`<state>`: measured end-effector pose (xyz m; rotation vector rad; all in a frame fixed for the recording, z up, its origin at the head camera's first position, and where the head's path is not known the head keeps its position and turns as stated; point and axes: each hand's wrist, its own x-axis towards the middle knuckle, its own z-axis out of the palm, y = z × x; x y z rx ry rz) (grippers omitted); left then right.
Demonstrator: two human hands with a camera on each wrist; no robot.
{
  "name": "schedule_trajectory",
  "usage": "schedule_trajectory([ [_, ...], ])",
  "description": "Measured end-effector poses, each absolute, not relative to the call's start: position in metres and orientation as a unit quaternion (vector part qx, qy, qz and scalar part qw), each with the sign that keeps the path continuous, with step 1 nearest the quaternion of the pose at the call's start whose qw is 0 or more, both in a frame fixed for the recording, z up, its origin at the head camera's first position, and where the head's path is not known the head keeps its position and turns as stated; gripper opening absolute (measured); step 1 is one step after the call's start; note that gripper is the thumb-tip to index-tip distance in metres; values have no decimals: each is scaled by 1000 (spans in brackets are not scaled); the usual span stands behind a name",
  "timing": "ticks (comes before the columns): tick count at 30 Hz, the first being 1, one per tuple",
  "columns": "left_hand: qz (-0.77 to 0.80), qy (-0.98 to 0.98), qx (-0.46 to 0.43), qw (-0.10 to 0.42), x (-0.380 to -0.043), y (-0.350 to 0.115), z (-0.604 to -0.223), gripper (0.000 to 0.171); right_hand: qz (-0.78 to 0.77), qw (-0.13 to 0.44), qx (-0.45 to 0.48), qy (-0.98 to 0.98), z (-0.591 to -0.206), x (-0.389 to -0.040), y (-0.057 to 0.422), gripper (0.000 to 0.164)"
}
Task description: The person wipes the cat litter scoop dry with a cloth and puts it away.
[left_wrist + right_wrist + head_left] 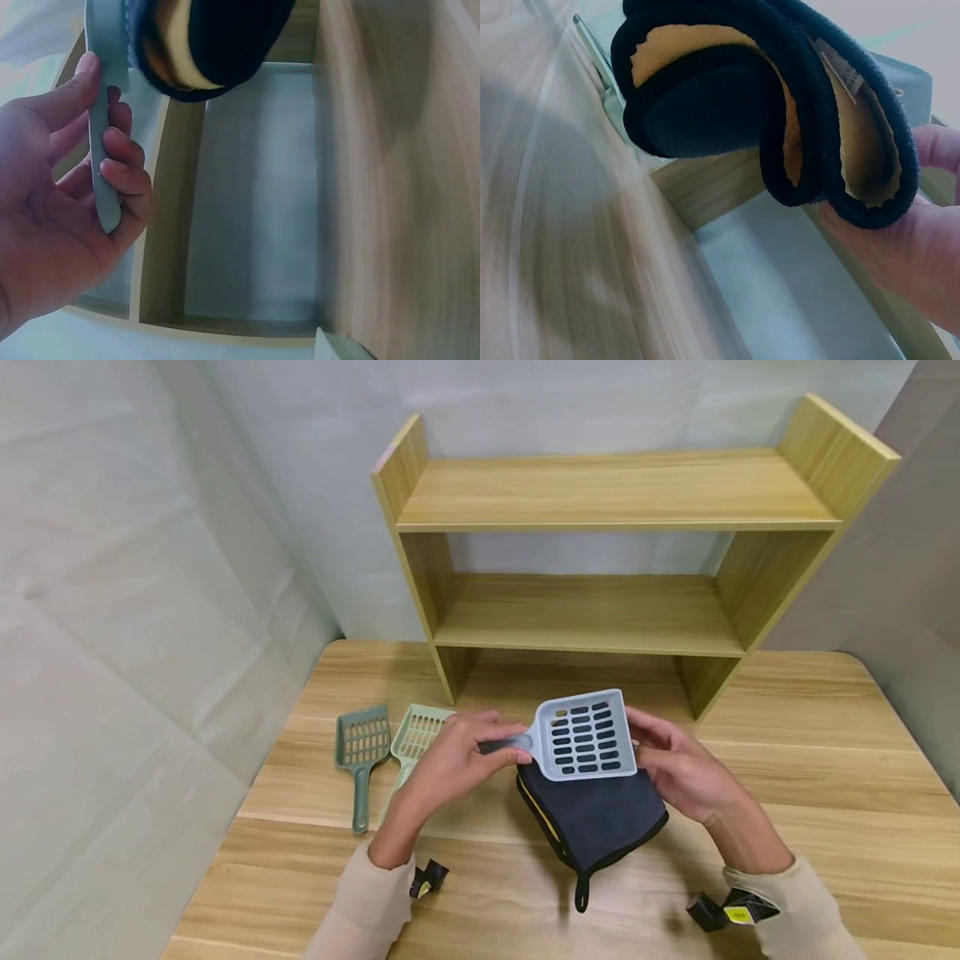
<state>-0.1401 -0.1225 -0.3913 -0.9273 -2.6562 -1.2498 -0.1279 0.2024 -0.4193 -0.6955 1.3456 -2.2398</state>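
A pale blue-grey litter scoop point(542, 752) is held level, its slotted face up. My left hand point(457, 752) pinches its handle between thumb and fingers; the left wrist view shows the handle point(100, 150) edge-on, with the fingers curled beside it. Under the scoop hangs a folded navy cloth point(607, 818) with black edging, a yellow inner side and a loop at its lower corner. At the cloth's right side is my right hand point(690, 781), near the scoop's front edge. In the right wrist view, its thumb point(907, 255) lies against the cloth's folds point(705, 112).
On the table's left lie a dark green litter scoop point(361, 789) and a light green one point(405, 768), the latter partly behind my left hand. A two-tier wooden shelf point(592, 610) stands at the back of the wooden table point(817, 743). Pale sheeting point(135, 610) hangs around it.
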Motion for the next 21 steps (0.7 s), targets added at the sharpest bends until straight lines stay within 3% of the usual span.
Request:
schedule_trajectory([
  [13,-414,-868,-274,-10,-141,-134,-382,37,-787,205,-197,548,-411,-127,207,70],
  [21,-401,-876,-269,14,-143,-141,-379,35,-794,207,-207,533,-402,-126,217,70],
])
